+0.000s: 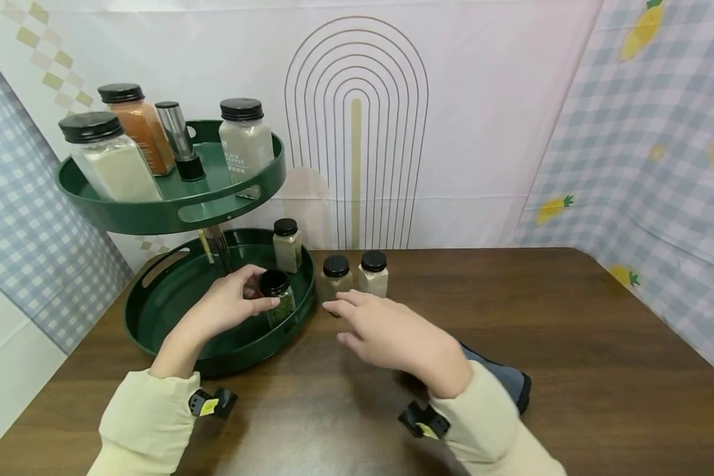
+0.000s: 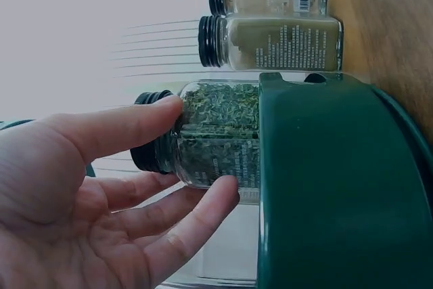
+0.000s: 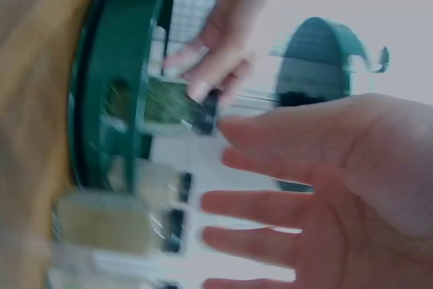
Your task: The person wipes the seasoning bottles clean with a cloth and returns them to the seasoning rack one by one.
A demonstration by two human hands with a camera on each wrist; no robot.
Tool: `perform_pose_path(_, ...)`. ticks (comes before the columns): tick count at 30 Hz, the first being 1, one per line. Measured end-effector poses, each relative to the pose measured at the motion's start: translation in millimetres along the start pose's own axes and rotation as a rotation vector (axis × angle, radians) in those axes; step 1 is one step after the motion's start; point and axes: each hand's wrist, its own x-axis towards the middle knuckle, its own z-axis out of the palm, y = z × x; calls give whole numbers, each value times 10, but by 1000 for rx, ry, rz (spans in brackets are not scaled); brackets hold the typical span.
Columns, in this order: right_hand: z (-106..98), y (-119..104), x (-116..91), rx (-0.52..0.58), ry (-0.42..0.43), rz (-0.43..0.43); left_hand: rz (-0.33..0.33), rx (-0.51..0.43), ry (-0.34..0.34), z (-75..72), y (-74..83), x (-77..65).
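Note:
A glass jar of dried green herbs (image 1: pixel 281 307) with a black lid stands inside the lower tray (image 1: pixel 172 317) of a green two-tier rack, near its right rim. My left hand (image 1: pixel 232 301) holds this jar around its neck, the thumb at the shoulder just under the lid and the fingers on the other side. My right hand (image 1: pixel 387 330), fingers spread and palm bare in the right wrist view, hovers over the table. It partly covers a jar of olive-beige powder (image 1: pixel 336 281). Beside that stands a jar of pale contents (image 1: pixel 373 274).
Another small jar (image 1: pixel 287 246) sits at the lower tray's back right. Up on the upper tray (image 1: pixel 155 215) are a white-powder jar (image 1: pixel 116 165), an orange jar (image 1: pixel 145 129), a metal cylinder (image 1: pixel 178 139) and a black pepper jar (image 1: pixel 245 145). A blue-grey pouch (image 1: pixel 502 377) lies behind my right wrist.

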Motion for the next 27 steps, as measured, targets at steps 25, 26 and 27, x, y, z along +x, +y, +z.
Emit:
perform_pose_path(25, 303, 876, -639, 77, -230, 382, 8, -157, 100, 829, 747, 454)
perform_pose_path(26, 313, 888, -638, 77, -224, 383, -11, -174, 104, 859, 738, 493)
perform_pose_path(27, 323, 900, -635, 79, -218, 381, -29, -195, 111, 889, 725, 528)
